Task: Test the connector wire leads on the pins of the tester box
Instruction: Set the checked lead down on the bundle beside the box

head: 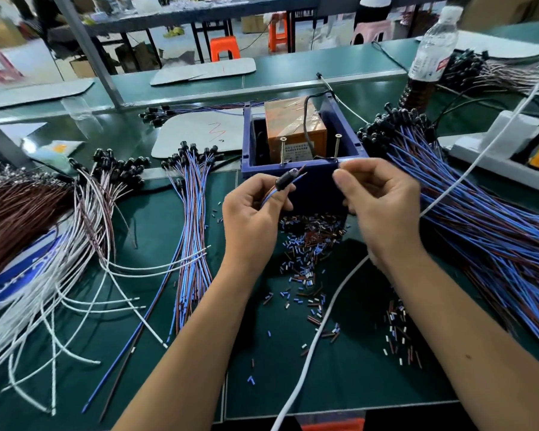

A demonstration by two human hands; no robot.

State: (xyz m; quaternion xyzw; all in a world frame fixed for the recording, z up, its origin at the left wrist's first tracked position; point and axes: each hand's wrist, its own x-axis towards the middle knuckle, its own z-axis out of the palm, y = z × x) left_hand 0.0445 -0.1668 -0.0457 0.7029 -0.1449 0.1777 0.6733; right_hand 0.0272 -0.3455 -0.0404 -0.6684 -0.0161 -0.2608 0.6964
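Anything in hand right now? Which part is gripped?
The left hand pinches a black connector by its body, bare lead tips pointing at the tester box. The right hand has fingers curled; whether it holds anything cannot be told.

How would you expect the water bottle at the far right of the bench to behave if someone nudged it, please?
The water bottle stands tall and narrow, so a nudge near the cap would probably tip it. It looks like thin clear plastic, likely light. Once down, its round body could roll along the green bench.
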